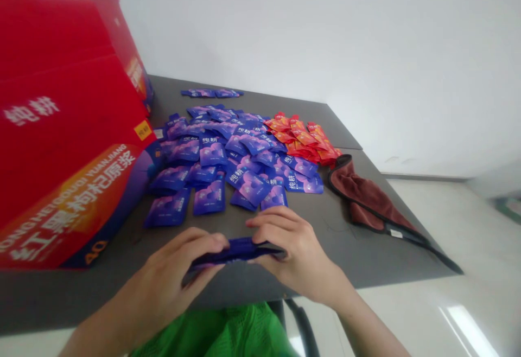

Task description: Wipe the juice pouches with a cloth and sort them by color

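Observation:
Between my two hands, just above the near edge of the table, are blue-purple pouches [240,248] held edge-on; how many there are I cannot tell. My left hand [179,267] is closed on their left end, thumb and fingers pinching. The right end sits in the grip of my right hand [291,248], fingers on the far side and thumb below. Just beyond my hands spreads a loose pile of blue-purple pouches [211,151] with white lettering. Red-orange pouches [303,137] lie heaped against the pile's right side.
A large red carton [61,75] with raised flaps fills the left side. Several blue pouches [211,93] lie in a row at the back of the grey table [317,227]. On the right, a brown cloth [370,199] with dark edging reaches the table's edge. A white wall stands behind.

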A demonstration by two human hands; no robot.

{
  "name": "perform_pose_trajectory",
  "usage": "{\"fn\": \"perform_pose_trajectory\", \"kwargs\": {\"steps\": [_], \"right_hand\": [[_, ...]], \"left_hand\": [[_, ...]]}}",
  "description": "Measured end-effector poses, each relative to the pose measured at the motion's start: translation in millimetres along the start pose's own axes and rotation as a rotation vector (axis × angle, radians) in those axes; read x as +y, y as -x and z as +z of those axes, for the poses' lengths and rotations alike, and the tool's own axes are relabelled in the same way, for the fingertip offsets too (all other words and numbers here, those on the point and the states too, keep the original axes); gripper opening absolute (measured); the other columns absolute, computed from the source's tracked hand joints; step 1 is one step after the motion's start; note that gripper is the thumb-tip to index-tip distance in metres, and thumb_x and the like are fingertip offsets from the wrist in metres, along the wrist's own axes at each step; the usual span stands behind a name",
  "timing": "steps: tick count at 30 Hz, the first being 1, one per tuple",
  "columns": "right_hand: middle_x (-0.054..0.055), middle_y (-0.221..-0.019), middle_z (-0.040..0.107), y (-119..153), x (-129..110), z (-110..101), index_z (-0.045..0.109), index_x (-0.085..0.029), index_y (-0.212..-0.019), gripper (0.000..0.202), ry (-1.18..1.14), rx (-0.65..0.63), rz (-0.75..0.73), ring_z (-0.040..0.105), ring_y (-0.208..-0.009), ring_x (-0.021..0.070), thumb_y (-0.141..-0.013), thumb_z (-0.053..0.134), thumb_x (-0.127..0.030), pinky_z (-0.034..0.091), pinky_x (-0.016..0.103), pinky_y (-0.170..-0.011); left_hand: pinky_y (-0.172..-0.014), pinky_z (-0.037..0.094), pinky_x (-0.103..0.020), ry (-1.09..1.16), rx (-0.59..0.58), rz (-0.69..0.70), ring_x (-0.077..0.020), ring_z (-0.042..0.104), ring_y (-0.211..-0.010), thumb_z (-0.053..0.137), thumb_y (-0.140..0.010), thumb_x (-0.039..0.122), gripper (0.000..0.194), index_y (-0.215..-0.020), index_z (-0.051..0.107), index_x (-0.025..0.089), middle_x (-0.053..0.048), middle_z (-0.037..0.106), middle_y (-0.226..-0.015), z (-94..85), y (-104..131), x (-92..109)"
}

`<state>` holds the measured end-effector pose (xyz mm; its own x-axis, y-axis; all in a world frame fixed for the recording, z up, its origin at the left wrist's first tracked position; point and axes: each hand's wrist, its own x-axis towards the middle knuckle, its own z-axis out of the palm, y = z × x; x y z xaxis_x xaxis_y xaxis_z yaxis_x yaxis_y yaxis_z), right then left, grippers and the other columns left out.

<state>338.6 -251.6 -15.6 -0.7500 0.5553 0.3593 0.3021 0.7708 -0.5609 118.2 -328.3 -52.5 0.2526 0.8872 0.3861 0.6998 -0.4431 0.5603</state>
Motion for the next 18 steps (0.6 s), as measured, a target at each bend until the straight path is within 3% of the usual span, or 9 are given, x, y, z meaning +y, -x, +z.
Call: {"fn": "perform_pose_trajectory", "kwargs": {"steps": [3,5,9,13,15,18], "right_hand": [[0.002,-0.082,0.062,1.1,11.0,16.8,0.054,-0.019,-0.089,0.014,0.220,-0.255,0.094,0.059,-0.077,0.0154,-0.079,0.057,-0.010,0.045,0.025,-0.071],[0.002,-0.082,0.062,2.5,18.0,26.8,0.054,-0.019,-0.093,0.024,0.303,-0.323,0.092,0.058,-0.075,0.0153,-0.076,0.049,-0.002,0.043,0.024,-0.068],[0.002,-0.083,0.063,0.8,19.3,24.1,0.057,-0.018,-0.095,0.028,0.302,-0.227,0.003,0.057,-0.075,0.0142,-0.079,0.042,0.000,0.042,0.023,-0.068],[0.000,-0.078,0.065,-8.5,12.8,11.5,0.060,-0.019,-0.090,0.017,0.144,-0.043,-0.080,0.058,-0.071,0.0111,-0.085,0.048,-0.008,0.043,0.021,-0.067],[-0.001,-0.077,0.065,-14.1,12.2,13.9,0.061,-0.019,-0.086,0.007,-0.026,0.053,-0.072,0.059,-0.070,0.0094,-0.087,0.053,-0.018,0.044,0.019,-0.066],[0.000,-0.077,0.065,-20.2,15.7,25.7,0.059,-0.018,-0.082,0.009,-0.194,0.135,0.009,0.059,-0.071,0.0092,-0.083,0.061,-0.026,0.046,0.019,-0.067]], "left_hand": [[-0.081,0.053,-0.027,-0.097,-0.106,-0.035,-0.0167,0.064,-0.089,0.055,-0.080,0.017,0.025,-0.104,0.053,0.022,-0.003,0.065,-0.094,13.2,-4.3,-10.0],[-0.085,0.052,-0.033,-0.174,-0.134,-0.011,-0.0204,0.062,-0.096,0.056,-0.078,0.017,0.029,-0.106,0.056,0.020,-0.006,0.066,-0.099,20.1,-5.2,-16.2],[-0.099,0.045,-0.038,-0.260,-0.155,0.024,-0.0234,0.054,-0.117,0.055,-0.079,0.019,0.040,-0.119,0.056,0.024,-0.006,0.061,-0.122,19.3,-4.3,-21.1],[-0.086,0.052,-0.029,-0.155,-0.183,-0.115,-0.0186,0.067,-0.092,0.051,-0.082,0.021,0.040,-0.121,0.056,0.025,-0.004,0.069,-0.109,13.7,-8.0,-14.3],[-0.079,0.053,-0.026,-0.083,-0.130,-0.202,-0.0184,0.069,-0.085,0.054,-0.079,0.023,0.032,-0.110,0.062,0.024,-0.002,0.072,-0.099,15.5,-11.8,-9.6],[-0.069,0.054,-0.020,0.032,0.053,-0.279,-0.0163,0.070,-0.076,0.059,-0.074,0.023,0.023,-0.096,0.065,0.024,0.001,0.073,-0.087,20.8,-14.9,-6.2]]}}
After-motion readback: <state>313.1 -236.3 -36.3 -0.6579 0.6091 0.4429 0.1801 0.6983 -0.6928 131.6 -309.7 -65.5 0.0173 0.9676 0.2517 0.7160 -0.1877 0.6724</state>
